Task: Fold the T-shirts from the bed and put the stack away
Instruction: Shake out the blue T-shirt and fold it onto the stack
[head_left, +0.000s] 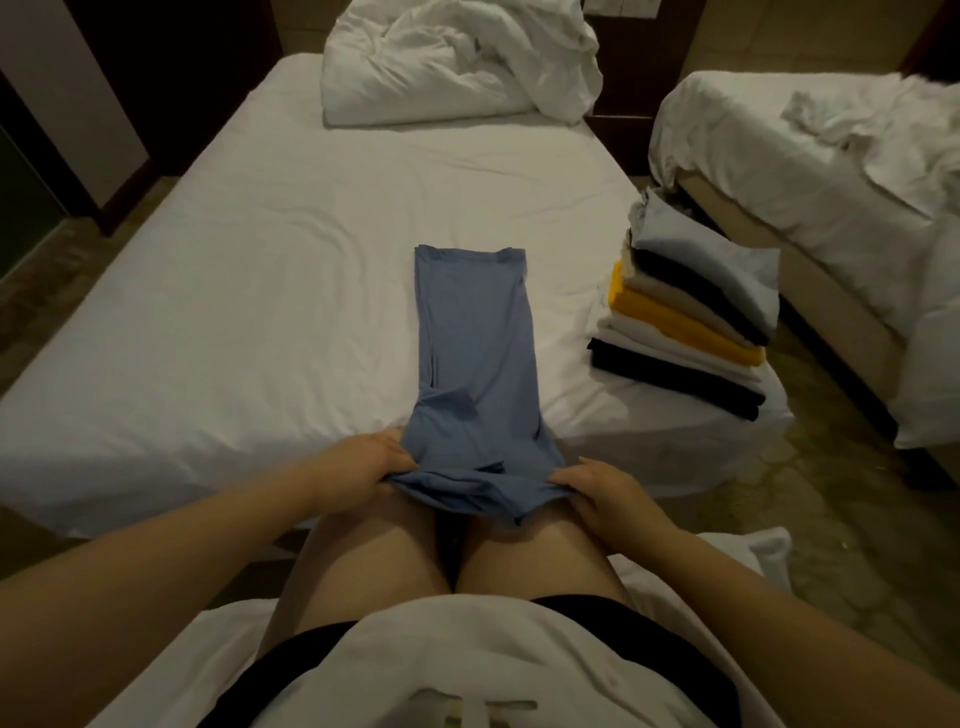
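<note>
On the white bed, near its front edge, a blue T-shirt lies folded lengthwise into a long narrow strip. Its far end rests flat on the sheet, while its near end is bunched and raised over the edge of the mattress. The left hand grips the near left corner, fingers curled round the cloth. The right hand pinches the near right corner in the same way. At the bed's right front corner, apart from the strip, sits a stack of folded T-shirts in pale blue, black, beige, yellow and white. A crumpled white duvet lies at the head of the bed.
</note>
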